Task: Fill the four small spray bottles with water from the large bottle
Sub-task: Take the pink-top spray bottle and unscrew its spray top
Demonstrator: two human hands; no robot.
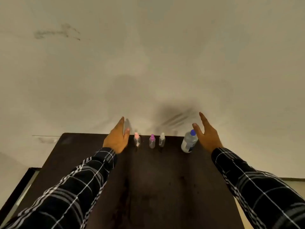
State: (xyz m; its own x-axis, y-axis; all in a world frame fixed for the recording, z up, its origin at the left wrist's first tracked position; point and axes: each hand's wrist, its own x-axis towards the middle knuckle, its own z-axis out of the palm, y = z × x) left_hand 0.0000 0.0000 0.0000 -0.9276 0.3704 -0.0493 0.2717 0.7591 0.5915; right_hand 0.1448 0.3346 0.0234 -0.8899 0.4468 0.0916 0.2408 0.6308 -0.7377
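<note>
Bottles line the far edge of the dark surface [156, 179]: large bottle [189, 142] rightmost, then the white-capped spray bottle [162, 140], purple-capped spray bottle [152, 141] and pink-capped spray bottle [137, 140]. The right hand [207, 136] hovers just right of the large bottle, fingers straight; the left hand [116, 138], fingers also straight, is just left of the pink-capped one.

Three small spray bottles in view, upright in a row along the far edge of the dark brown table [148, 179]. Small clear plastic bottle with pink spray cap [137, 140] is leftmost, small clear plastic bottle with purple spray cap [152, 142] in the middle, small clear plastic bottle with white spray cap [162, 140] on the right. All capped, near each other, not touching. Large clear plastic bottle with blue screw cap [189, 143] stands further right, apart from the row, cap on, dark label patch on its side. It looks slightly tilted, top to the right. Fill levels: can't tell, too blurry.
</note>
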